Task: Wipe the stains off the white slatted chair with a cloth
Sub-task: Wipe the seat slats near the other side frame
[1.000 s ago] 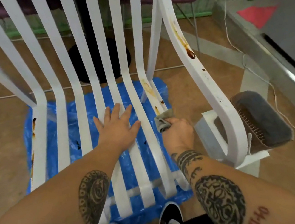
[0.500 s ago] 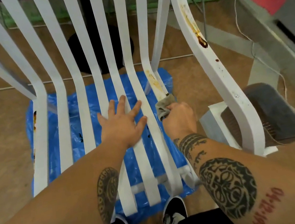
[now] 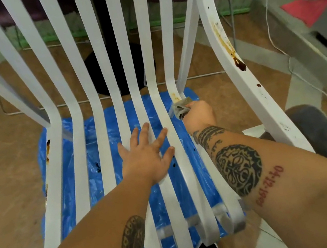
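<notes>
The white slatted chair (image 3: 75, 122) fills the view, its seat slats running toward me. My left hand (image 3: 146, 157) lies flat with spread fingers on the middle seat slats. My right hand (image 3: 199, 113) grips a bunched grey cloth (image 3: 181, 108) and presses it on the rightmost seat slat, just below a yellow-brown stain (image 3: 174, 96) at the bend. The right armrest (image 3: 246, 91) carries a long brown streak ending in a dark drip (image 3: 239, 64). Brown stains (image 3: 48, 147) also mark the left frame rail.
A blue plastic sheet (image 3: 92, 171) covers the floor under the chair. A grey padded object (image 3: 324, 135) sits on white paper to the right. A black round base (image 3: 122, 69) stands behind the chair. White cords (image 3: 303, 81) trail along a grey step at the right.
My right hand has slid the cloth up the right slat toward the backrest bend, over the stain. My left hand stays flat on the seat. The camera has moved closer.
</notes>
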Motion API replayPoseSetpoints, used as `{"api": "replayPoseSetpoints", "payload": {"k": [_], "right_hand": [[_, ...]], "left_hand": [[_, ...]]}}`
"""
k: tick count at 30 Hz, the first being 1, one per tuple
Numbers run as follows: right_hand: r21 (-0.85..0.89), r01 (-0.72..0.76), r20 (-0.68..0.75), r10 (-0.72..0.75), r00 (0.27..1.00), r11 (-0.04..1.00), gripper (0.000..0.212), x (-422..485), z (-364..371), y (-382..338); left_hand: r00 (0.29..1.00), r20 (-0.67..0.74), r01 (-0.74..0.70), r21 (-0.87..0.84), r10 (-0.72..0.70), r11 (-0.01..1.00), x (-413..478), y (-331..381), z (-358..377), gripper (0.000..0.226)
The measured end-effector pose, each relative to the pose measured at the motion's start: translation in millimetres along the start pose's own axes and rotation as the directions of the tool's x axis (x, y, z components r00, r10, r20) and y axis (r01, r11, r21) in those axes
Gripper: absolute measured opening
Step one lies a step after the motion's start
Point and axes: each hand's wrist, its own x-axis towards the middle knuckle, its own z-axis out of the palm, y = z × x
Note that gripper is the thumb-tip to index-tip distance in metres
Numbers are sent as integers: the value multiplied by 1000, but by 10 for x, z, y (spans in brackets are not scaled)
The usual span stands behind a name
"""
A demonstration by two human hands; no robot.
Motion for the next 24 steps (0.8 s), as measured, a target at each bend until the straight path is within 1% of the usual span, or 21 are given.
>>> {"api": "replayPoseSetpoints", "payload": {"k": [2, 3, 5, 6, 7, 9, 12, 14, 16, 19, 21, 24], "right_hand": [[8, -15, -1, 15, 1000, 1000, 29, 11, -2, -11], [-13, -18, -4, 18, 1000, 1000, 29, -12, -3, 7], [-107, 7, -16, -8, 1000, 994, 27, -86, 50, 79], [-159, 34, -32, -40, 999, 987, 26, -116, 89, 126], [-190, 53, -49, -64, 997, 980, 25, -128, 127, 171], [-160, 42, -78, -55, 995, 986, 23, -83, 179, 202], [-141, 17, -85, -29, 996, 990, 25, 106, 189, 104], [-110, 30, -67, -37, 997, 993, 26, 248, 187, -8], [-133, 48, -86, -60, 994, 990, 27, 390, 232, -109], [-79, 39, -106, -47, 993, 996, 29, 617, 309, -233], [-59, 61, -130, -68, 989, 996, 33, 723, 370, -288], [-90, 168, -140, -179, 974, 982, 37, 805, 398, -288]], "left_hand": [[1000, 13, 18, -60, -18, 998, 26, 7, -67, 64], [1000, -9, 18, -98, -19, 995, 65, 5, -119, 62], [995, -92, 13, -129, -25, 992, 152, -36, -213, 56], [994, -108, 9, -118, -22, 993, 197, -72, -229, 56], [995, -95, 9, -102, -19, 995, 229, -113, -214, 58], [997, -74, -4, -79, -2, 997, 247, -180, -119, 64], [996, -91, -24, -61, 18, 998, 253, -213, -25, 68], [995, -101, -23, -66, 16, 998, 252, -201, -17, 73], [994, -111, -19, -79, 10, 997, 255, -201, -28, 79], [993, -114, -19, -85, 9, 996, 247, -204, -23, 79], [993, -115, -16, -93, 6, 996, 251, -202, -28, 78], [993, -121, -16, -103, 3, 995, 248, -190, -31, 79]]}}
